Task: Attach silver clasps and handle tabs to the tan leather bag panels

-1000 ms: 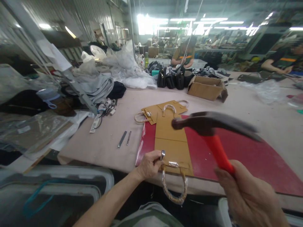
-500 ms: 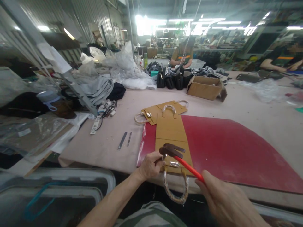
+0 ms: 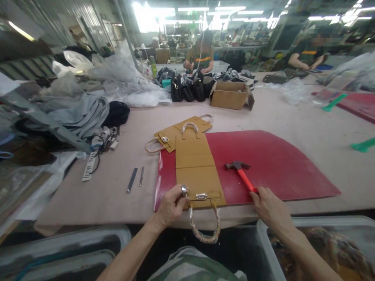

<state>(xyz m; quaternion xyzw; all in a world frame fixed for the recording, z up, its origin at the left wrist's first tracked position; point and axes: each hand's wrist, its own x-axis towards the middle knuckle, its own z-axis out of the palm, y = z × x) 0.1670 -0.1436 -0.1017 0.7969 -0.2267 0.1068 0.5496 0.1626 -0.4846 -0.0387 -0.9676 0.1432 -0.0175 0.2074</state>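
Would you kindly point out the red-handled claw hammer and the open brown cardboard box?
Red-handled claw hammer (image 3: 245,179): head view, on its handle.
Open brown cardboard box (image 3: 225,100): head view, on its front wall.

The panel is mustard-tan, the board deep red, the hammer handle orange-red.

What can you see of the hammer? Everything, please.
The hammer has a dark, metal-looking head with a blunt face at image left and a claw at image right, plus a bright red handle. It slants over the red board, head pointing away from the person. The right hand grips the handle's near end; whether the head touches the board is unclear.
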